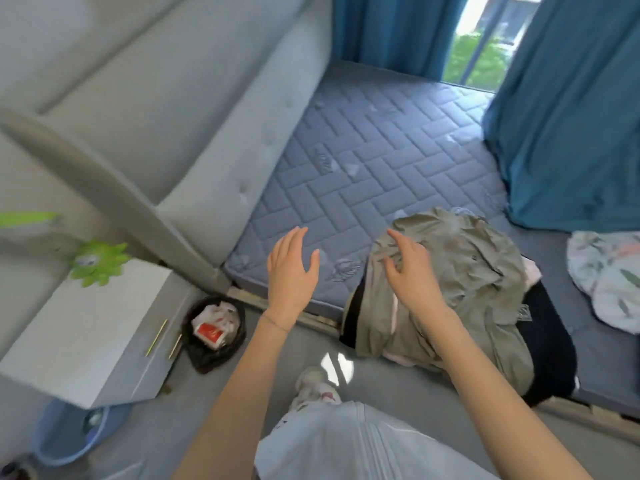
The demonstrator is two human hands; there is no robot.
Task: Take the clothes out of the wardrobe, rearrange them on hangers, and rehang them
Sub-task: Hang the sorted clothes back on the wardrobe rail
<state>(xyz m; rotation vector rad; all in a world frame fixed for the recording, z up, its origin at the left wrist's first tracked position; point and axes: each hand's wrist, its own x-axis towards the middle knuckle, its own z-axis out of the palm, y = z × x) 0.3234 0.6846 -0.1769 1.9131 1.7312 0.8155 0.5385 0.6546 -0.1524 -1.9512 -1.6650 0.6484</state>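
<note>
An olive-green garment is seen crumpled on top of black fabric at the near edge of the quilted mattress, overhanging toward the floor. The right grip is held over the olive-green garment, released, fingers spread and lightly bent; contact with the cloth cannot be told. The left grip is held over the mattress edge, just left of the garment, released and empty. A lined waste bin is set on the floor beside a white bedside cabinet.

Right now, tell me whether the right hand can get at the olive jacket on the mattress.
Probably yes: the right hand hangs open over the olive jacket, which lies uncovered, with nothing between them.
</note>
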